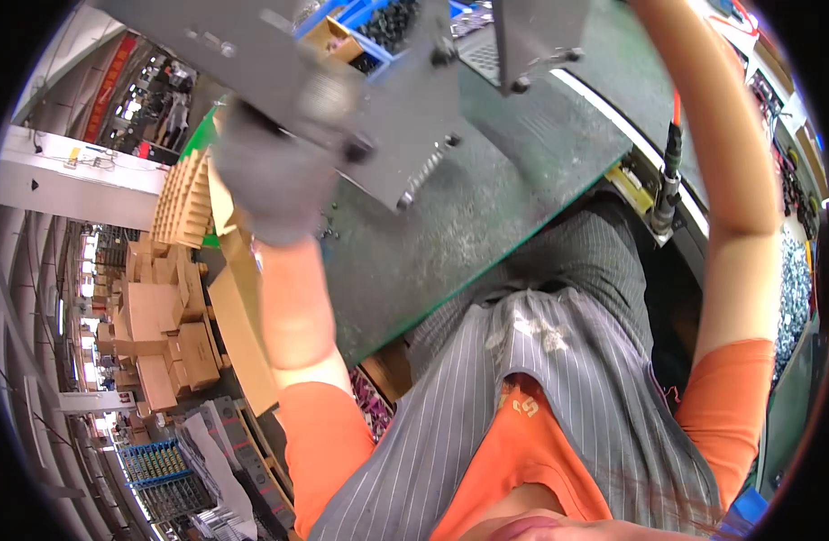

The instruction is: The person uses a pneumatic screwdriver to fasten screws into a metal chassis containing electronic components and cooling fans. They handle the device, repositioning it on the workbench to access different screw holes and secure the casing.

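My left hand, in a grey glove and smeared by motion, is closed round the edge of a dark grey metal panel at the upper left. Beneath and beside that panel, another dark grey metal part with small black feet rests over the workbench. Farther right stands a dark grey metal piece with a perforated section and black feet. My right forearm reaches up past the top edge, so my right hand is out of the picture.
Blue bins of small black parts stand at the far side of the bench. A corded tool hangs upright at the bench's right edge. Cardboard boxes are piled at the left, near a slotted cardboard divider.
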The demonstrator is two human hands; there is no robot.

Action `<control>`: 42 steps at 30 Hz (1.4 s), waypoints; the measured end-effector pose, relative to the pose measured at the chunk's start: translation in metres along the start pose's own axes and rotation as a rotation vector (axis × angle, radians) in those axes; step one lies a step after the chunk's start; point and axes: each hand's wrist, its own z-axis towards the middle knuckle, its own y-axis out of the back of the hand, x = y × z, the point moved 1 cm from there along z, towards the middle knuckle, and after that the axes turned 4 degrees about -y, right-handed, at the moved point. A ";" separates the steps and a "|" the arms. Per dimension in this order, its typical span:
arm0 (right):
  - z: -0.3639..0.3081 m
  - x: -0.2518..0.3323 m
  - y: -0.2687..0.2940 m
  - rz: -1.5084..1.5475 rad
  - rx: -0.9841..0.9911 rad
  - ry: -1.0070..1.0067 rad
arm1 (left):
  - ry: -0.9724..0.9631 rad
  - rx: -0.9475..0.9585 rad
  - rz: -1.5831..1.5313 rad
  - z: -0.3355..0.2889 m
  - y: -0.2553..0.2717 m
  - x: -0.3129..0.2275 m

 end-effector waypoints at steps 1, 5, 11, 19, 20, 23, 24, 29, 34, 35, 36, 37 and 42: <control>-0.026 -0.003 -0.006 -0.020 -0.089 0.024 | -0.149 0.040 0.183 -0.010 -0.004 -0.022; -0.119 -0.046 -0.050 0.133 0.000 -0.119 | -0.215 0.233 -0.099 -0.063 0.004 -0.036; -0.216 -0.048 -0.022 0.155 0.083 -0.297 | 0.321 0.105 -0.466 -0.112 0.024 -0.031; -0.290 -0.068 -0.016 0.011 0.375 -0.503 | 1.007 0.291 -0.715 -0.235 0.022 -0.002; -0.291 -0.068 -0.015 -0.032 0.343 -0.421 | 0.817 0.371 -0.516 -0.241 0.017 -0.004; -0.303 -0.089 -0.008 -0.026 0.279 -0.351 | 0.424 0.585 -0.053 -0.244 0.003 -0.011; -0.296 -0.085 -0.008 0.007 0.292 -0.357 | 0.432 0.665 0.001 -0.251 0.004 -0.013; -0.279 -0.106 -0.022 0.328 0.494 -0.497 | 0.474 0.743 -0.117 -0.249 -0.010 -0.013; -0.268 -0.096 -0.060 0.388 0.445 -0.505 | 0.548 0.804 -0.096 -0.227 -0.039 -0.008; -0.264 -0.100 -0.064 0.371 0.469 -0.506 | 0.551 0.776 -0.102 -0.219 -0.046 -0.009; -0.261 -0.105 -0.065 0.348 0.490 -0.515 | 0.551 0.753 -0.117 -0.214 -0.053 -0.009; -0.259 -0.107 -0.066 0.307 0.489 -0.484 | 0.472 0.756 -0.053 -0.223 -0.057 -0.005; -0.254 -0.097 -0.029 0.397 0.476 -0.337 | 0.567 0.826 -0.140 -0.227 -0.054 -0.005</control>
